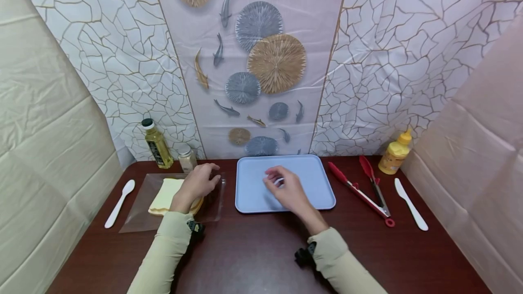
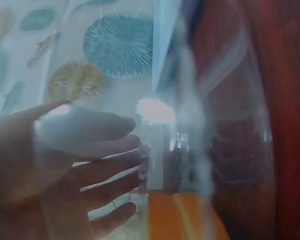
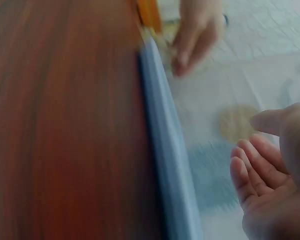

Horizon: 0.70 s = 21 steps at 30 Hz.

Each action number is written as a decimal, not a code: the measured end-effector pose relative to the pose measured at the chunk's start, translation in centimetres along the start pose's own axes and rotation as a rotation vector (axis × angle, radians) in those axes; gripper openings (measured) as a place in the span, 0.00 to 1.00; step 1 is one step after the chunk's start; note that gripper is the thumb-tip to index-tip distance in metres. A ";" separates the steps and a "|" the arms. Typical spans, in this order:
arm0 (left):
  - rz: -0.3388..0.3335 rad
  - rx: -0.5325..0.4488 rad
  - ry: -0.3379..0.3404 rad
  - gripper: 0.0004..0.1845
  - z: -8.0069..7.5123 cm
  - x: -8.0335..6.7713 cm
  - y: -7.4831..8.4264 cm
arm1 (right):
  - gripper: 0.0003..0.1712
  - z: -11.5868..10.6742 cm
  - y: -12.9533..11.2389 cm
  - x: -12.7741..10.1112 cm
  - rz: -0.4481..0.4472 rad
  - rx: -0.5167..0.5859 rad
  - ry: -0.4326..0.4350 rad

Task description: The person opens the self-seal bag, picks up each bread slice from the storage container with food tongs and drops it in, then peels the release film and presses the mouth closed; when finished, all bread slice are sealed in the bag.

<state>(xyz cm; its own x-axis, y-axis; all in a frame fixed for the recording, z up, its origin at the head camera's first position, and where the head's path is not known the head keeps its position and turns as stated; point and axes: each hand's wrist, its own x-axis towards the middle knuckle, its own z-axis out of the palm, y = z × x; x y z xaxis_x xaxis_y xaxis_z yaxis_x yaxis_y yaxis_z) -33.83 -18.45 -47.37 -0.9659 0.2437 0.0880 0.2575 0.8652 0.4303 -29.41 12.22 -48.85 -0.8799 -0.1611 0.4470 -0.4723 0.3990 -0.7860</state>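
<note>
My left hand [image 1: 204, 179] lies on a clear plastic bag [image 1: 136, 214] holding pale yellow bread slices [image 1: 163, 194], at the bag's right end. In the left wrist view its fingers [image 2: 102, 152] are spread fairly straight against the filmy plastic [image 2: 230, 150]. My right hand [image 1: 278, 183] hovers over the middle of a light blue tray [image 1: 312, 171], fingers loosely bent, nothing held. In the right wrist view that hand [image 3: 267, 182] shows a bare palm beside the tray's rim [image 3: 167, 150], and the left hand [image 3: 195, 32] is blurred beyond it.
An oil bottle [image 1: 156, 145] and a small spice jar [image 1: 187, 158] stand behind the bag. A white spoon [image 1: 120, 203] lies at the left. Red tongs [image 1: 361, 190], a white knife [image 1: 410, 204] and a yellow squeeze bottle [image 1: 395, 152] are right of the tray. Walls enclose three sides.
</note>
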 end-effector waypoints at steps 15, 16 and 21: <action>0.079 -0.092 0.029 0.04 0.7 0.1 -0.5 | 0.12 9.7 -2.7 1.6 0.034 0.037 -0.277; 0.097 -0.111 0.017 0.04 0.6 0.1 -0.4 | 0.11 9.9 -2.7 1.6 0.030 0.034 -0.273; 0.143 -0.163 -0.024 0.06 -0.2 0.0 0.1 | 0.10 10.3 -2.9 1.8 0.041 0.018 -0.234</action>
<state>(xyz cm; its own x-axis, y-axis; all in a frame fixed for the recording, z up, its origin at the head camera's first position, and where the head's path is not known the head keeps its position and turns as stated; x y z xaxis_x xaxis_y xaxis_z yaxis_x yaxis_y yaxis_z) -33.79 -18.41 -47.14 -0.9185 0.3707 0.1375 0.3815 0.7395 0.5546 -30.16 1.45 -50.20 -0.8854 -0.3509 0.3049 -0.4349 0.3937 -0.8098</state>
